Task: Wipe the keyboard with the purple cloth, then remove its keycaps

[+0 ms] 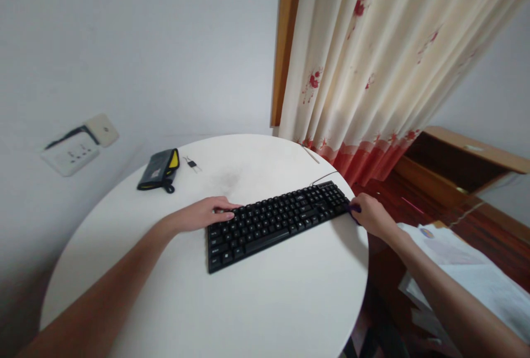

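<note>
A black keyboard [277, 220] lies at a slant on the round white table [265, 303]. My left hand [207, 213] grips its left end, with the thumb and a finger over the edge keys. At the opposite end, my right hand [370, 213] is closed around a small dark purple thing [354, 210], whose kind I cannot make out. That purple thing meets the keyboard's right edge. From the keyboard's back edge runs a thin black cable [325, 177].
A folded grey and yellow cloth [159, 170] and a small black piece with thin wire ends [192, 164] lie at the back left. A thin stick [310, 154] rests near the far edge. Behind hangs a curtain [351, 70]; white papers [464, 264] are at the right.
</note>
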A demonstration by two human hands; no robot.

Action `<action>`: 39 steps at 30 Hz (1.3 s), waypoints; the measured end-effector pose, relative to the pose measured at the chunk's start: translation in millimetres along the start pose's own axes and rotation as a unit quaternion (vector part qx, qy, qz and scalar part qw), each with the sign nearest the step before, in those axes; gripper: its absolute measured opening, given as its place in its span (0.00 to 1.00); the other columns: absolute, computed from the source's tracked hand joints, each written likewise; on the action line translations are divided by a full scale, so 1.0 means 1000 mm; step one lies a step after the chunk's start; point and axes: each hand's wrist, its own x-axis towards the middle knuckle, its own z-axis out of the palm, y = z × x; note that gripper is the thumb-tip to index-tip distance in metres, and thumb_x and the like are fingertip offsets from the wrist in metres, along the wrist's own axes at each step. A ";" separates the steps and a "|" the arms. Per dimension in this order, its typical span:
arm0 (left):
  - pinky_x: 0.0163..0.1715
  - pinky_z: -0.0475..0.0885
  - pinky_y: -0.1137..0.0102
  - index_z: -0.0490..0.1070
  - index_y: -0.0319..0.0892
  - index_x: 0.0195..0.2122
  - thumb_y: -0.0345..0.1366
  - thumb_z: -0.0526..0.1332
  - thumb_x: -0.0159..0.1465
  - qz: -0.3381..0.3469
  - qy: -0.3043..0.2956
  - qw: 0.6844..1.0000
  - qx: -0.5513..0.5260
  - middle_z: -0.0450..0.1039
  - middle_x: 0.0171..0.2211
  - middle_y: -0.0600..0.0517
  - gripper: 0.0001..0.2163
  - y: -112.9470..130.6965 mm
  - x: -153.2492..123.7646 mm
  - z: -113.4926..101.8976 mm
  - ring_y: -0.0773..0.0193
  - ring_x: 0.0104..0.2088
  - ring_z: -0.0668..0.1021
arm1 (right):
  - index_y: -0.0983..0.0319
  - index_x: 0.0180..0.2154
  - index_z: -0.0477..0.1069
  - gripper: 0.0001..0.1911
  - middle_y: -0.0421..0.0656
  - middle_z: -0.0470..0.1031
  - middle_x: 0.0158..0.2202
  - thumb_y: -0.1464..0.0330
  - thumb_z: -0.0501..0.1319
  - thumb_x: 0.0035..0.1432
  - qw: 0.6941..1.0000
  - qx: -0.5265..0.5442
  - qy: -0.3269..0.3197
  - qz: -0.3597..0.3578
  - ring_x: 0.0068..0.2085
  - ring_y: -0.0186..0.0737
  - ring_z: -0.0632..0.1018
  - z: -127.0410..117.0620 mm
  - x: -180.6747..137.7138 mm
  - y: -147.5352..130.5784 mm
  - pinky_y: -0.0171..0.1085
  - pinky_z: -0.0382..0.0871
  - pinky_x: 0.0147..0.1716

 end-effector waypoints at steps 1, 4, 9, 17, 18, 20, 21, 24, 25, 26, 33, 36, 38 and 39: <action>0.51 0.66 0.69 0.70 0.51 0.60 0.52 0.56 0.67 -0.001 0.000 1.000 0.000 0.76 0.46 0.51 0.23 0.001 0.000 0.000 0.57 0.48 0.76 | 0.62 0.36 0.79 0.09 0.46 0.76 0.36 0.73 0.60 0.55 1.000 0.006 0.023 0.008 0.38 0.42 0.76 -0.003 0.005 0.001 0.33 0.63 0.37; 0.50 0.66 0.69 0.70 0.51 0.60 0.52 0.56 0.67 -0.001 -0.004 1.000 -0.002 0.76 0.46 0.51 0.23 0.002 0.000 -0.001 0.57 0.48 0.76 | 0.63 0.38 0.79 0.10 0.47 0.77 0.37 0.72 0.59 0.56 0.996 0.025 0.083 0.023 0.37 0.41 0.76 -0.011 0.030 -0.004 0.34 0.63 0.37; 0.51 0.66 0.68 0.70 0.50 0.59 0.52 0.55 0.67 -0.003 -0.004 1.000 -0.002 0.76 0.46 0.50 0.23 0.003 0.000 -0.001 0.57 0.48 0.75 | 0.65 0.39 0.78 0.11 0.50 0.78 0.40 0.70 0.57 0.60 0.997 0.034 0.070 0.014 0.40 0.42 0.76 -0.005 0.076 -0.028 0.34 0.65 0.40; 0.50 0.66 0.68 0.71 0.52 0.59 0.54 0.56 0.66 -0.003 -0.005 1.000 -0.004 0.76 0.45 0.51 0.23 -0.003 0.001 0.000 0.57 0.47 0.75 | 0.65 0.38 0.79 0.10 0.51 0.77 0.41 0.73 0.59 0.57 1.000 0.007 0.028 0.004 0.41 0.41 0.75 0.006 0.084 -0.026 0.34 0.64 0.41; 0.50 0.66 0.68 0.71 0.52 0.59 0.53 0.56 0.66 -0.003 -0.006 1.000 -0.005 0.76 0.45 0.50 0.23 -0.003 0.001 0.000 0.57 0.47 0.75 | 0.64 0.38 0.79 0.11 0.50 0.77 0.41 0.73 0.59 0.56 1.000 0.003 0.024 0.002 0.41 0.42 0.75 0.005 0.081 -0.023 0.34 0.64 0.41; 0.50 0.66 0.68 0.71 0.52 0.59 0.53 0.56 0.67 0.000 -0.006 1.000 -0.007 0.76 0.45 0.50 0.22 -0.002 0.001 0.000 0.57 0.47 0.75 | 0.64 0.38 0.79 0.11 0.49 0.77 0.40 0.74 0.59 0.55 1.000 -0.004 0.013 -0.003 0.41 0.42 0.75 0.002 0.071 -0.017 0.34 0.64 0.40; 0.51 0.65 0.68 0.71 0.52 0.59 0.52 0.56 0.67 0.002 -0.005 1.000 -0.009 0.76 0.46 0.50 0.22 -0.002 0.001 0.000 0.57 0.47 0.75 | 0.63 0.38 0.79 0.11 0.48 0.77 0.39 0.74 0.59 0.55 1.000 -0.006 0.007 -0.005 0.40 0.42 0.75 0.001 0.065 -0.014 0.33 0.64 0.39; 0.51 0.65 0.68 0.71 0.52 0.59 0.53 0.56 0.67 0.001 -0.004 1.000 -0.007 0.76 0.46 0.50 0.23 0.000 0.001 0.000 0.56 0.48 0.75 | 0.63 0.37 0.79 0.10 0.47 0.77 0.37 0.74 0.59 0.55 1.000 -0.012 -0.006 -0.008 0.39 0.41 0.76 0.000 0.046 -0.007 0.33 0.64 0.39; 0.51 0.65 0.67 0.71 0.51 0.59 0.53 0.55 0.66 0.001 -0.004 1.000 -0.005 0.76 0.46 0.50 0.23 0.001 0.001 0.000 0.56 0.48 0.75 | 0.63 0.37 0.79 0.11 0.47 0.76 0.37 0.74 0.59 0.55 1.000 -0.013 -0.007 -0.008 0.39 0.41 0.76 0.001 0.039 -0.005 0.34 0.64 0.39; 0.51 0.65 0.67 0.71 0.51 0.59 0.53 0.55 0.66 0.001 -0.004 1.000 -0.004 0.76 0.46 0.50 0.23 0.001 0.001 0.000 0.56 0.48 0.75 | 0.63 0.38 0.79 0.11 0.47 0.76 0.37 0.74 0.59 0.56 1.000 -0.014 -0.005 -0.008 0.39 0.41 0.76 0.002 0.032 -0.004 0.34 0.64 0.40; 0.51 0.65 0.68 0.70 0.52 0.59 0.54 0.55 0.66 0.004 -0.006 1.000 -0.003 0.75 0.46 0.50 0.24 0.002 0.002 0.000 0.56 0.48 0.75 | 0.62 0.37 0.80 0.10 0.46 0.76 0.38 0.75 0.61 0.55 1.000 0.004 -0.028 0.010 0.40 0.42 0.77 0.008 -0.010 0.011 0.33 0.65 0.39; 0.51 0.65 0.68 0.70 0.51 0.60 0.53 0.55 0.67 0.008 -0.005 1.000 -0.005 0.75 0.47 0.50 0.23 0.003 0.001 0.000 0.56 0.48 0.75 | 0.62 0.34 0.80 0.09 0.46 0.79 0.36 0.74 0.60 0.54 0.999 0.038 -0.021 0.019 0.38 0.43 0.78 0.003 -0.008 0.024 0.34 0.65 0.38; 0.51 0.65 0.67 0.70 0.51 0.60 0.53 0.55 0.67 0.009 -0.006 1.000 -0.007 0.75 0.47 0.50 0.23 0.004 0.001 0.000 0.56 0.48 0.75 | 0.63 0.36 0.80 0.10 0.48 0.80 0.37 0.72 0.59 0.56 0.995 0.068 0.053 0.043 0.39 0.44 0.78 -0.001 0.006 0.030 0.35 0.66 0.39; 0.51 0.66 0.67 0.70 0.51 0.60 0.53 0.55 0.67 0.008 -0.006 1.000 -0.007 0.75 0.47 0.50 0.23 0.004 0.001 0.000 0.56 0.48 0.75 | 0.64 0.37 0.80 0.11 0.49 0.80 0.38 0.71 0.59 0.56 0.990 0.089 0.093 0.055 0.39 0.45 0.78 -0.001 0.016 0.031 0.36 0.67 0.40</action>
